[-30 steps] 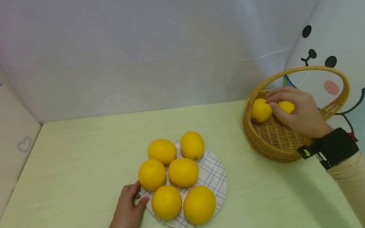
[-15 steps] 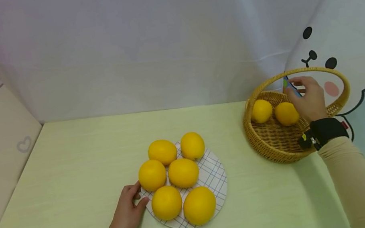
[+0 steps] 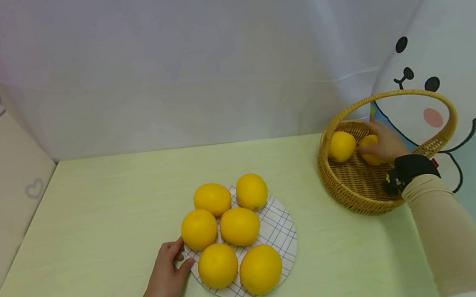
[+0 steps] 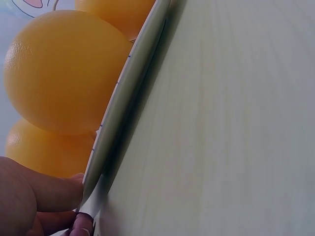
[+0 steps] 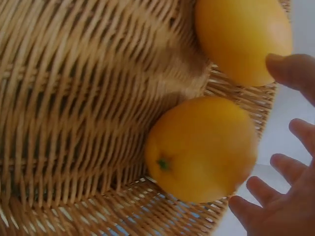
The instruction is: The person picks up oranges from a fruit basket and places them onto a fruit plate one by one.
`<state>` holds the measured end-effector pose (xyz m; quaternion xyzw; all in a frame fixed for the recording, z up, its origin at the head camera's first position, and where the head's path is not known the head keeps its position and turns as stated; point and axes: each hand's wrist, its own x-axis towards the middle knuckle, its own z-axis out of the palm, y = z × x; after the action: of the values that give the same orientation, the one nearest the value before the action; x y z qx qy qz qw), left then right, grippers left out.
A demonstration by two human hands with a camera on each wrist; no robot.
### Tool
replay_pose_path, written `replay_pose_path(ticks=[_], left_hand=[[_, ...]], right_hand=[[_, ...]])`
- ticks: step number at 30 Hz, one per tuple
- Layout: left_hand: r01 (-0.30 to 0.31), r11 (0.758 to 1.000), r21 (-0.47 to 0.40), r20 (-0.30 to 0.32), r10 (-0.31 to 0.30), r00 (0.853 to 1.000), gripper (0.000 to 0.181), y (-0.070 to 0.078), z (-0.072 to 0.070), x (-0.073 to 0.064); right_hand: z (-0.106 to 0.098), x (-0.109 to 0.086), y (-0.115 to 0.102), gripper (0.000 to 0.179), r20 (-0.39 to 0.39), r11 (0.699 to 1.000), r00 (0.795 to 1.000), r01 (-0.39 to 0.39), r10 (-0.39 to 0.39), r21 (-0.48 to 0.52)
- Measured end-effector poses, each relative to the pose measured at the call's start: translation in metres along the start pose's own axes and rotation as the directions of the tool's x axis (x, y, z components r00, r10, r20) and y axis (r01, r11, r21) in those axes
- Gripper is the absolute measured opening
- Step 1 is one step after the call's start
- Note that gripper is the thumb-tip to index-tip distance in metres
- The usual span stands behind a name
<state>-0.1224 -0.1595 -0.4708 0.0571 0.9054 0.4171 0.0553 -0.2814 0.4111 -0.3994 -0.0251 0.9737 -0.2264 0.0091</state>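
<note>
Several oranges (image 3: pixel 239 226) sit on a round white plate with a blue grid (image 3: pixel 282 236). My left hand (image 3: pixel 162 278) pinches the plate's left rim, thumb on top and fingers at the underside, as the left wrist view shows. At the right stands a wicker basket (image 3: pixel 356 194) with two oranges in it. My right hand (image 3: pixel 387 142) reaches into it over the right-hand orange (image 5: pixel 202 150). In the right wrist view its fingers are spread beside that orange, and the thumb (image 5: pixel 290 69) overlaps the other orange (image 5: pixel 241 39).
The basket's tall handle (image 3: pixel 400 93) arches beside my right forearm. A pale table (image 3: pixel 100 210) carries plate and basket. A white cloth backdrop (image 3: pixel 205 69) rises behind, and a cartoon-printed cloth (image 3: pixel 464 50) hangs at the right.
My right hand first drew back to the right with its fingers raised, then came down over the right-hand orange in the basket. The left hand and plate have stayed put.
</note>
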Motion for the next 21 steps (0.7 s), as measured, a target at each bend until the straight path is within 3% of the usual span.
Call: replay_pose_path(ticks=[3,9,13,16,21], left_hand=[[0.001,1.0,0.004,0.0,-0.001,1.0,0.058,0.0,-0.001,0.003],[-0.027,1.0,0.002,-0.007,0.027,1.0,0.057,-0.002,-0.005,0.008],[-0.035,0.999,-0.002,0.004,0.035,0.999,0.057,-0.003,-0.008,0.011],[-0.036,0.999,-0.001,0.011,0.036,0.999,0.057,-0.004,-0.01,0.014],[-0.037,0.999,-0.004,0.014,0.037,0.999,0.057,-0.003,-0.014,0.019]], right_hand=[[0.006,0.004,0.008,0.096,0.035,1.0,0.999,-0.017,0.018,-0.026],[0.016,0.009,0.017,0.096,0.009,0.995,1.0,-0.011,0.011,-0.096],[0.019,0.009,0.016,0.095,0.029,0.99,0.997,-0.07,0.074,-0.126],[0.018,0.007,0.013,0.091,0.043,0.984,0.992,-0.114,0.121,-0.135],[0.017,0.005,0.007,0.078,0.021,0.98,0.991,-0.13,0.135,-0.148]])
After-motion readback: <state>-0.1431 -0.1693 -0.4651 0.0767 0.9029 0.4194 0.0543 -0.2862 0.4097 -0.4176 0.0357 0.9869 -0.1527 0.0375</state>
